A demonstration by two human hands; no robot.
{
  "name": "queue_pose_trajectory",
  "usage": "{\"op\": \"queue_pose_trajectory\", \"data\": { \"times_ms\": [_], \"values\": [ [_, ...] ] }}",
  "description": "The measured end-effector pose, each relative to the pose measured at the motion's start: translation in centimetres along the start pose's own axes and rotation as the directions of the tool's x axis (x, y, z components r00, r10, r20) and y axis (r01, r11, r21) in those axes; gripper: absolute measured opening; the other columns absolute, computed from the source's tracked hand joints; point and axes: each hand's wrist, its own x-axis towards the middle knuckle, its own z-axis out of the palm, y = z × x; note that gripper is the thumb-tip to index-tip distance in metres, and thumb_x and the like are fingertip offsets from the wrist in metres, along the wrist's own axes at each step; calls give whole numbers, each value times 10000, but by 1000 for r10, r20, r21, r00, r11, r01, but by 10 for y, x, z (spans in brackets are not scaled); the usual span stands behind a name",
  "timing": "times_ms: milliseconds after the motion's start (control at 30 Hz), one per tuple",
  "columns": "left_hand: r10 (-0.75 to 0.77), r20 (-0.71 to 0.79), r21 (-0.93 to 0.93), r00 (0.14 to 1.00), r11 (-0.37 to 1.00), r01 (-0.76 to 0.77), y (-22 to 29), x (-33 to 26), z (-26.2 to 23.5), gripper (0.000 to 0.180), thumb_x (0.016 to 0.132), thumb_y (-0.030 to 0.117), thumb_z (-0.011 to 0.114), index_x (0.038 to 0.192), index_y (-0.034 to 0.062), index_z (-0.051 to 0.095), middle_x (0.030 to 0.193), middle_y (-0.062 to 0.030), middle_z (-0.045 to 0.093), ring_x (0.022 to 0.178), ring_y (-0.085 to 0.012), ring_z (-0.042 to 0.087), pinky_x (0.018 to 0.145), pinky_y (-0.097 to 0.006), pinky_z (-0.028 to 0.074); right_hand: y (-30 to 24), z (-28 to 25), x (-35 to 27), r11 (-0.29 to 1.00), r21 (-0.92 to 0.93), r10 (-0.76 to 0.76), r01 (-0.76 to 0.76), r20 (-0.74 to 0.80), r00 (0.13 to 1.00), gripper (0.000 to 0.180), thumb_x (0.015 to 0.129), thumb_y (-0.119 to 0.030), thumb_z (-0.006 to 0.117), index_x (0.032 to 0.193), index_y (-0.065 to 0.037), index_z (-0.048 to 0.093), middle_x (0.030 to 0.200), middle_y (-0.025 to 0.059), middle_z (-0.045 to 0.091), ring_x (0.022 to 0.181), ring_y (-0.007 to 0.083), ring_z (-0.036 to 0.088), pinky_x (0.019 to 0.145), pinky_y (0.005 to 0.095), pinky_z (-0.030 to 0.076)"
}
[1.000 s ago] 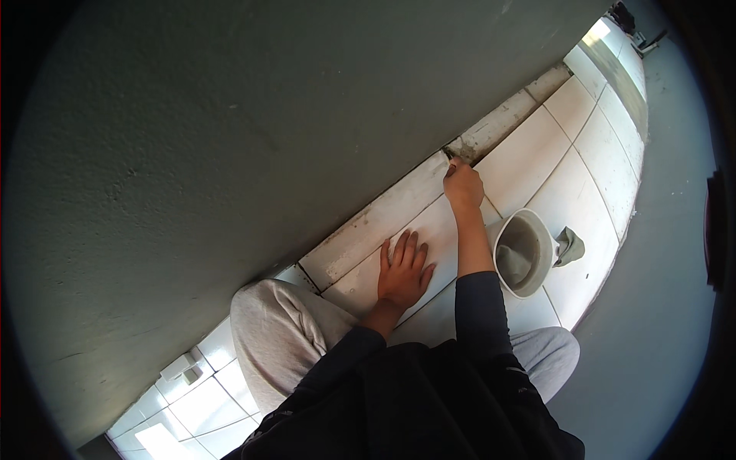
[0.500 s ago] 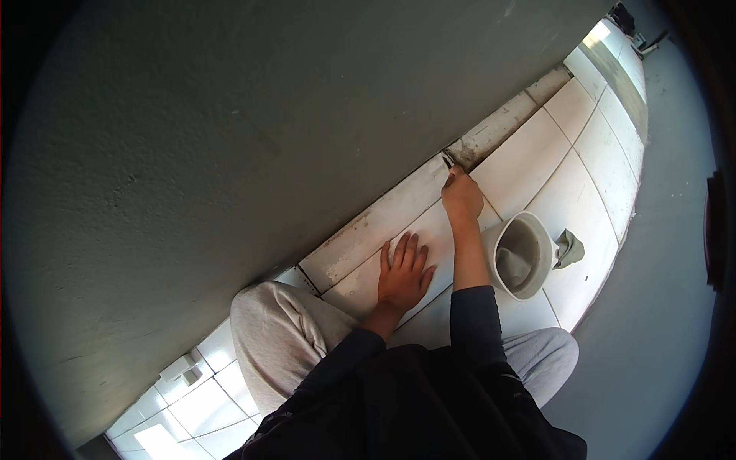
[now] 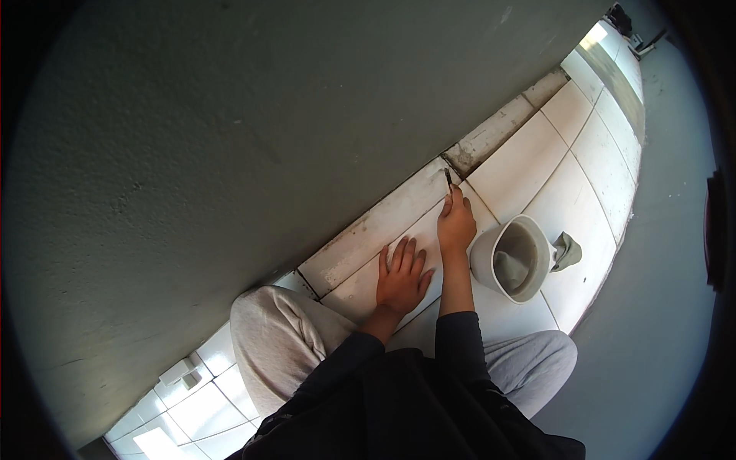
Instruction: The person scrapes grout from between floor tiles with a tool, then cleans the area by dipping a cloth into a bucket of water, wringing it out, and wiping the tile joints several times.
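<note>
we kneel on a white tile floor (image 3: 529, 165) close against a grey wall (image 3: 268, 130), with our knees in light grey trousers and dark sleeves coming in from the lower edge. our left hand (image 3: 402, 277) lies flat on the tiles, palm down, fingers spread apart and holding nothing; it rests just below the row of skirting tiles (image 3: 391, 218) that runs along the foot of the wall. our right hand (image 3: 455, 224) reaches a little further up and is closed on a thin dark tool (image 3: 448, 178), the fingers pinched together around its lower end. the tool points away from us and its tip sits at the dark joint where two skirting tiles meet, right at the line between skirting and floor; whether the tip is in the joint or only touching it we cannot tell. the skirting tiles look smeared and grimy next to the cleaner floor tiles. just beside our right wrist, on its right, stands a pale bucket (image 3: 512, 259) on the floor, open side up, with something greyish inside that we cannot make out. a crumpled grey-green cloth (image 3: 566, 250) lies against the far side of the bucket, touching its rim. the floor is brightly lit at its far end, near the top right.
</note>
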Motion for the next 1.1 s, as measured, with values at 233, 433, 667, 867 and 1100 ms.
{"op": "queue_pose_trajectory", "data": {
  "times_ms": [233, 433, 667, 867, 1100],
  "values": [
    [3, 4, 7, 1000, 1000, -4, 0, 1, 0, 444, 874, 371, 469, 1203, 73, 486, 1331, -142, 363, 1307, -257, 254, 1067, -513, 121, 9, 6, 2, 999, -2, -51, 51, -32, 998, 253, 897, -239, 476, 1145, -206, 513, 863, 114, 572, 722, 348, 599, 606, 461, 478],
    [1, 1, 18, 1000, 1000, -1, -1, 0, 0, 443, 871, 366, 476, 1203, 73, 483, 1329, -140, 368, 1307, -257, 255, 1066, -514, 128, 9, 4, 4, 998, 46, -53, 52, 19, 998, 261, 851, -204, 546, 1111, -187, 565, 854, 125, 585, 740, 342, 604, 632, 455, 485],
    [4, -18, 0, 1000, 1000, -4, 0, 1, -1, 433, 870, 362, 481, 1189, 70, 496, 1323, -143, 379, 1302, -261, 267, 1062, -515, 137, 8, 5, 6, 999, 33, -22, 21, 22, 1000, 278, 825, -146, 558, 1095, -185, 615, 834, 129, 598, 749, 328, 611, 644, 437, 494],
    [-5, -7, -1, 1000, 1000, 5, 0, 0, 0, 435, 872, 365, 478, 1193, 72, 495, 1327, -140, 377, 1305, -256, 264, 1067, -511, 128, 6, 4, 6, 1000, -8, -9, 10, 39, 999, 289, 827, -157, 554, 1107, -187, 617, 848, 121, 598, 743, 319, 616, 644, 431, 501],
    [-15, 24, 9, 1000, 1000, 15, 0, -1, 0, 438, 880, 367, 464, 1208, 77, 483, 1343, -136, 359, 1315, -251, 246, 1074, -506, 114, -11, -20, 12, 994, -70, 88, -79, 144, 986, 261, 817, -162, 560, 1063, -159, 647, 868, 146, 638, 802, 325, 622, 692, 434, 499]
  ]
}}
